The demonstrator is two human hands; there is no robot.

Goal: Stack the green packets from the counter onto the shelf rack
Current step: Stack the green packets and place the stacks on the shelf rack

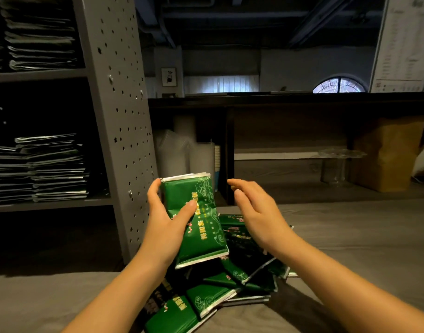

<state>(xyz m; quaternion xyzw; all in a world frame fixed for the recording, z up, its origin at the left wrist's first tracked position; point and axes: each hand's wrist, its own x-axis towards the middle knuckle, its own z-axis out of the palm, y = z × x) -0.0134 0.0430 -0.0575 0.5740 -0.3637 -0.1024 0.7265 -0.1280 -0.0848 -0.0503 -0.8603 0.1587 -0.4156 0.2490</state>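
Rack (pixel 38 75): left of the post (pixel 124 116); grey shelves; dark inside.
Stacks (pixel 54 169): flat packets lie piled on the shelves left of the post; one lot up high; one lot lower down.
Post: grey, full of small holes; it stands up at the rack's right edge.
Left hand (pixel 165 227): just right of the post, low down; fingers curl round the far side of a bunch (pixel 206 241) of packets; thumb presses on the front.
Bunch: green packets held together; nearly upright, tipped a bit; up off the counter (pixel 350 236), above the pile (pixel 230 284).
Right hand (pixel 256 212): further right of the post; wide open, fingers a little bent; it holds nothing; it does not touch the bunch.
Pile: more green packets lie in a mess on the counter; right of the post's foot; under both hands.
Counter: grey; runs out to the right of the post.
Glass stand (pixel 338 159): far right of the post; at the back.
Bag (pixel 386 152): brown paper; furthest right of the post; at the back too.
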